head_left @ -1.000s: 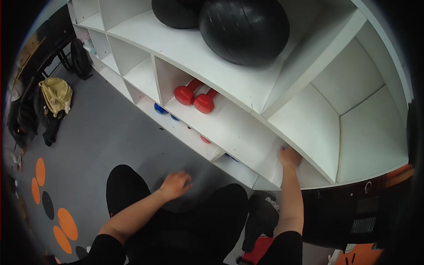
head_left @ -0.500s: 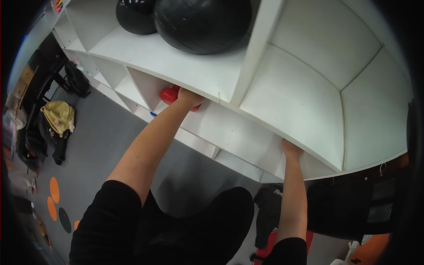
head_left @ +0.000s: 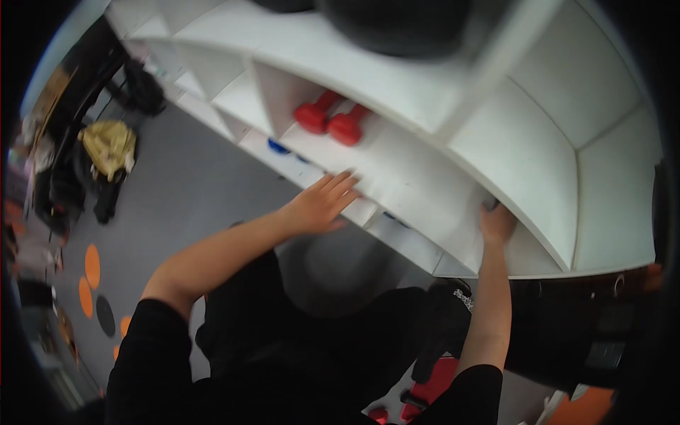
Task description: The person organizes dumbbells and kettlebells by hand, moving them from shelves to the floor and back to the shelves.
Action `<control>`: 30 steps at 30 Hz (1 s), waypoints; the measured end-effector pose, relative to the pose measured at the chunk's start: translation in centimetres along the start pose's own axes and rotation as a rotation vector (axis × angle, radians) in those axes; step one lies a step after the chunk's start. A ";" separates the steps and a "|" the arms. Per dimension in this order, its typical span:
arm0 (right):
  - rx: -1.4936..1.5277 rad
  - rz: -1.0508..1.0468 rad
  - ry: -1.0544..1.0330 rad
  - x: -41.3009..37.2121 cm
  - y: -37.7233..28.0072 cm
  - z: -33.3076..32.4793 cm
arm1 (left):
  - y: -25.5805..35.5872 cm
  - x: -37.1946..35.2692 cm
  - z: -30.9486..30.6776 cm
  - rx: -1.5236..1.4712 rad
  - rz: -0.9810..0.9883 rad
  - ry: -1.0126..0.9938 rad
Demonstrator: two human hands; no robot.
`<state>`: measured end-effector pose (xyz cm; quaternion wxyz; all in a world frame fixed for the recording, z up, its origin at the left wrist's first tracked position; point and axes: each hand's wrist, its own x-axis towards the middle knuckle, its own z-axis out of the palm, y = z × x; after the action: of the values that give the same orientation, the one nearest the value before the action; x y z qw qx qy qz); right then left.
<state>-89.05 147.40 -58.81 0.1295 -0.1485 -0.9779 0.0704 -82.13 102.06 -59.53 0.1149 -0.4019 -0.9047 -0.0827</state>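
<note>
Left hand [head_left: 319, 207], fingers spread, just short of red dumbbells [head_left: 331, 122].

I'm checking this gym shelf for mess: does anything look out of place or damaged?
Nothing stands out. The two red dumbbells lie side by side inside their compartment of the white shelf, with nothing spilled or broken. The left hand lies open on a shelf edge; the right hand touches the shelf further along.

The white shelf [head_left: 425, 177] carries two red dumbbells [head_left: 345, 128] side by side in one compartment, blue dumbbells [head_left: 278, 146] below and blurred black balls [head_left: 397, 21] above.
</note>
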 end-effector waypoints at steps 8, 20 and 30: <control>0.607 -0.687 -0.139 -17.0 -8.8 -1.7 | -2.8 10.0 10.4 -0.348 -0.576 -0.220; 0.721 -0.155 -0.187 -9.8 0.9 22.1 | -2.5 10.2 9.3 -0.257 -0.575 -0.354; 1.122 0.143 -0.271 -8.6 -2.8 24.5 | -2.4 10.3 8.7 -0.256 -0.575 -0.397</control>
<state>-88.61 139.71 -83.72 0.0567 -0.1124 -0.7865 0.6047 -91.83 109.88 -65.23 -0.1421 -0.1505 -0.9676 -0.1444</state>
